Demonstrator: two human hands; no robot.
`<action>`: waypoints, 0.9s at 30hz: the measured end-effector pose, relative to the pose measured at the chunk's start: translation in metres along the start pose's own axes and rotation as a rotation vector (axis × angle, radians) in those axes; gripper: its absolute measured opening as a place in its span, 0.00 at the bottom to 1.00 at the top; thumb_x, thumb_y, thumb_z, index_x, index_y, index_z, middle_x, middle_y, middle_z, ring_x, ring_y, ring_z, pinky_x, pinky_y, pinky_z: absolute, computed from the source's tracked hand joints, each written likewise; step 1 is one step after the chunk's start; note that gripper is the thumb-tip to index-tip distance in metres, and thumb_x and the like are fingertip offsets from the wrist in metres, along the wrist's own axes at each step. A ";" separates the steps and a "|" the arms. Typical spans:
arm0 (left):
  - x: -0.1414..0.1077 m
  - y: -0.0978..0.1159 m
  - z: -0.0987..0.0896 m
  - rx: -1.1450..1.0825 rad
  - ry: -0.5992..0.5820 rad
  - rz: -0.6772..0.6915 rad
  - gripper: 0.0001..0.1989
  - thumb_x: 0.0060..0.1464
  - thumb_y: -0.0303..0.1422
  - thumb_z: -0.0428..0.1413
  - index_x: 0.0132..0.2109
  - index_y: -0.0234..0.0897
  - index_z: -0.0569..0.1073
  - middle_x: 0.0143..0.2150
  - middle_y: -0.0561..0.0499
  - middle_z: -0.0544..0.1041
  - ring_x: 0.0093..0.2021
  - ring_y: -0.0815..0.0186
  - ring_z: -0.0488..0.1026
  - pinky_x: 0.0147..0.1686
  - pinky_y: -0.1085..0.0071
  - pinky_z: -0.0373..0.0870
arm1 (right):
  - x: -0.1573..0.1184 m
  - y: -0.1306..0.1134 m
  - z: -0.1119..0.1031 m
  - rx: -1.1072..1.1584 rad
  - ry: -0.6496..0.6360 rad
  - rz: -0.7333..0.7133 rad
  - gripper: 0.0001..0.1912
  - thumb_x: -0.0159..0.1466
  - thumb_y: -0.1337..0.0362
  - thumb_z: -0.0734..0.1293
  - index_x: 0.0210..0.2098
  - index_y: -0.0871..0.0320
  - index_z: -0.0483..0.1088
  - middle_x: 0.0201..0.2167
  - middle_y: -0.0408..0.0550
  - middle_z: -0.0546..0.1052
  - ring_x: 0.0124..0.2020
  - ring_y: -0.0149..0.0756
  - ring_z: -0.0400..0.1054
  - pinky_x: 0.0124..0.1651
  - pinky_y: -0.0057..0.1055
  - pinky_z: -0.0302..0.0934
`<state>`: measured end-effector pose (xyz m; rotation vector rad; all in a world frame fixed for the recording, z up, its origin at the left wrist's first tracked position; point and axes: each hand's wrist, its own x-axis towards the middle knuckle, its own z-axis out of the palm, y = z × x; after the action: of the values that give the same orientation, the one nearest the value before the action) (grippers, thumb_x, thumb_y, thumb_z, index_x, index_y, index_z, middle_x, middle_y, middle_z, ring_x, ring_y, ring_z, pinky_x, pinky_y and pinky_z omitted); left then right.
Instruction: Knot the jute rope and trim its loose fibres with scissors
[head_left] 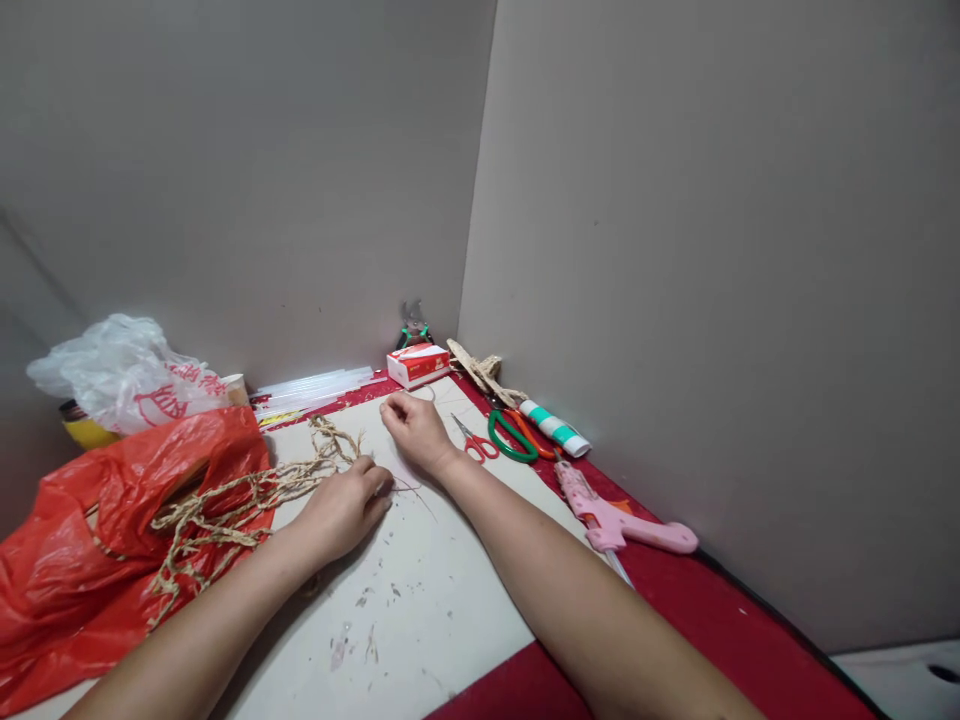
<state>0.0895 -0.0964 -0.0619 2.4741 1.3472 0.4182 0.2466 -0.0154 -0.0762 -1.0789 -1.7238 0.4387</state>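
Head view: one left hand (343, 512) by braided cords (289, 482), grip unclear, one right hand (418, 432), grip pressed together, one glue gun (616, 522)

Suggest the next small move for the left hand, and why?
I'd probably have the left hand draw the braided cords farther onto the white board. They look loose and tangled, part of them still lies across the red bag, and that hand is already beside them.

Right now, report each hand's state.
Left hand: fingers curled by the braided cord; grip can't be told.
Right hand: fingers closed; can't tell if holding anything.
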 end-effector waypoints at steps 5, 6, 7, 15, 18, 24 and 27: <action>0.004 -0.006 0.002 0.007 -0.053 0.036 0.08 0.57 0.31 0.47 0.35 0.38 0.70 0.36 0.47 0.72 0.35 0.63 0.70 0.36 0.70 0.63 | 0.003 0.001 -0.003 -0.052 -0.021 0.015 0.10 0.61 0.63 0.59 0.23 0.57 0.65 0.21 0.40 0.67 0.24 0.29 0.58 0.31 0.24 0.52; 0.004 -0.006 0.002 0.009 -0.059 0.039 0.08 0.57 0.30 0.46 0.34 0.37 0.70 0.35 0.47 0.72 0.35 0.63 0.69 0.36 0.70 0.63 | 0.003 0.001 -0.004 -0.066 -0.028 0.024 0.11 0.60 0.63 0.60 0.23 0.57 0.65 0.20 0.40 0.67 0.24 0.29 0.58 0.31 0.24 0.52; 0.004 -0.005 0.001 0.008 -0.061 0.041 0.08 0.57 0.30 0.46 0.34 0.37 0.69 0.35 0.47 0.72 0.34 0.64 0.69 0.36 0.70 0.63 | 0.004 0.001 -0.005 -0.083 -0.036 0.033 0.11 0.60 0.62 0.60 0.23 0.57 0.64 0.20 0.40 0.67 0.24 0.29 0.58 0.30 0.24 0.52; 0.013 0.024 -0.004 0.068 -0.120 0.059 0.09 0.60 0.33 0.43 0.36 0.38 0.67 0.29 0.49 0.73 0.27 0.65 0.67 0.29 0.71 0.59 | 0.005 0.005 -0.004 -0.131 -0.070 0.045 0.10 0.60 0.63 0.60 0.24 0.56 0.66 0.21 0.42 0.69 0.24 0.29 0.59 0.30 0.25 0.51; 0.029 0.032 0.000 0.093 -0.167 0.105 0.06 0.55 0.32 0.49 0.40 0.38 0.68 0.33 0.49 0.74 0.30 0.65 0.69 0.30 0.71 0.60 | 0.007 0.010 -0.003 -0.141 -0.087 0.059 0.09 0.59 0.63 0.61 0.24 0.56 0.68 0.21 0.42 0.70 0.24 0.30 0.60 0.30 0.25 0.50; 0.047 0.031 0.010 0.112 -0.222 0.083 0.06 0.52 0.27 0.49 0.34 0.37 0.70 0.32 0.49 0.75 0.31 0.65 0.69 0.32 0.72 0.61 | 0.010 0.021 -0.004 -0.145 -0.089 0.111 0.10 0.60 0.63 0.60 0.24 0.57 0.69 0.22 0.43 0.71 0.25 0.30 0.60 0.29 0.25 0.50; 0.042 0.033 0.008 0.116 -0.220 0.042 0.06 0.52 0.27 0.48 0.29 0.36 0.68 0.27 0.50 0.72 0.27 0.68 0.64 0.29 0.72 0.58 | 0.010 0.021 -0.004 -0.145 -0.098 0.118 0.10 0.60 0.63 0.60 0.25 0.57 0.69 0.23 0.43 0.72 0.26 0.30 0.61 0.30 0.24 0.51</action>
<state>0.1391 -0.0792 -0.0517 2.5564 1.2649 0.0748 0.2589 0.0034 -0.0844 -1.2873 -1.8058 0.4518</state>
